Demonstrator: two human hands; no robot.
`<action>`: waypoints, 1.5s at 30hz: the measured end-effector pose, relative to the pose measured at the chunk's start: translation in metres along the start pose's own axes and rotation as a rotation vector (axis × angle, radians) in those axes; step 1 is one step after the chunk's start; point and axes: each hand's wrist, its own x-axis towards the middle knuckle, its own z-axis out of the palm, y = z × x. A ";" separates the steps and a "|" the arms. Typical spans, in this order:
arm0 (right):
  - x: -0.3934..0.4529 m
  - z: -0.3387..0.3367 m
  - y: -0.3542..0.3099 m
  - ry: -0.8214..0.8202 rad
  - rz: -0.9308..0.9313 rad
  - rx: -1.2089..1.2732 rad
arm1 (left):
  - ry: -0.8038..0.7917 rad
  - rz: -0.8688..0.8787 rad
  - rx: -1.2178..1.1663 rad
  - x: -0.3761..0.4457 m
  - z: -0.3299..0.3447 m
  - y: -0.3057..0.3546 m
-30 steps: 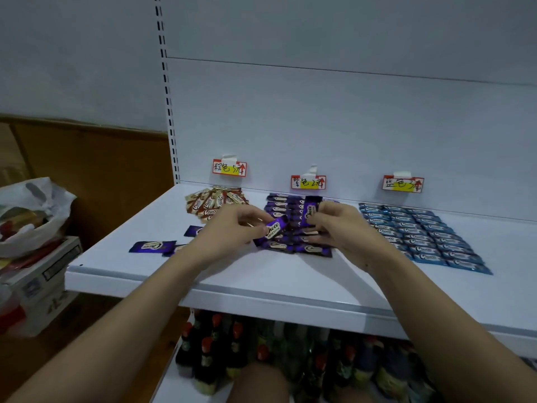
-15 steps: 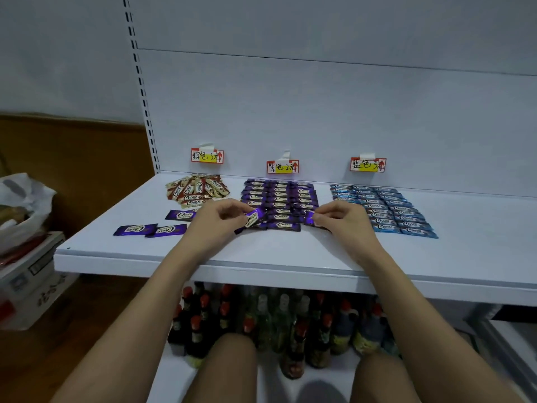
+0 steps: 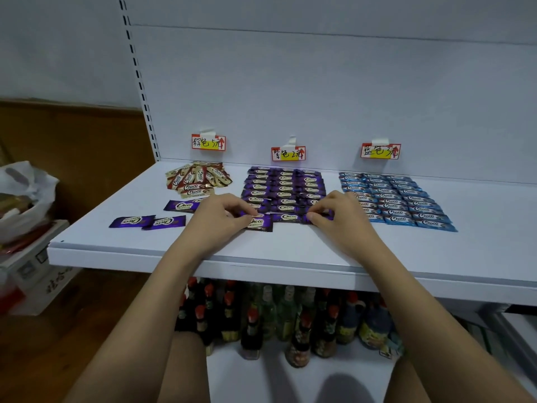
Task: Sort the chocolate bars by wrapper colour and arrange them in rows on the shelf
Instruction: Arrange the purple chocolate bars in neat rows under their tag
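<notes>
On the white shelf (image 3: 290, 251), purple bars (image 3: 286, 187) lie in neat rows at the centre. Blue bars (image 3: 392, 199) fill rows on the right, and brown-and-cream bars (image 3: 196, 180) form a loose pile at the back left. My left hand (image 3: 215, 219) pinches a purple bar (image 3: 260, 223) at the front left of the purple block. My right hand (image 3: 340, 219) pinches another purple bar (image 3: 319, 217) at the front right of that block. Three loose purple bars (image 3: 148, 221) lie to the left.
Three handwritten price tags (image 3: 288, 153) are taped to the back panel above the groups. Bottles (image 3: 270, 312) crowd the shelf below. A white plastic bag (image 3: 23, 196) and cardboard boxes (image 3: 32, 266) sit at the far left on the floor.
The purple bar in my left hand has come down from a tilted hold to lie flat at the block's front edge. My right hand stays at the front right bar. The view has shifted.
</notes>
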 end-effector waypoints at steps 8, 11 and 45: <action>-0.007 0.001 0.000 -0.012 -0.026 0.032 | -0.086 0.066 0.065 -0.004 0.003 0.002; -0.009 0.001 0.000 -0.014 -0.011 0.028 | -0.111 0.096 0.137 -0.002 0.003 0.000; 0.055 0.092 -0.189 -0.436 -0.460 0.142 | -0.219 -0.266 0.537 -0.018 -0.146 -0.056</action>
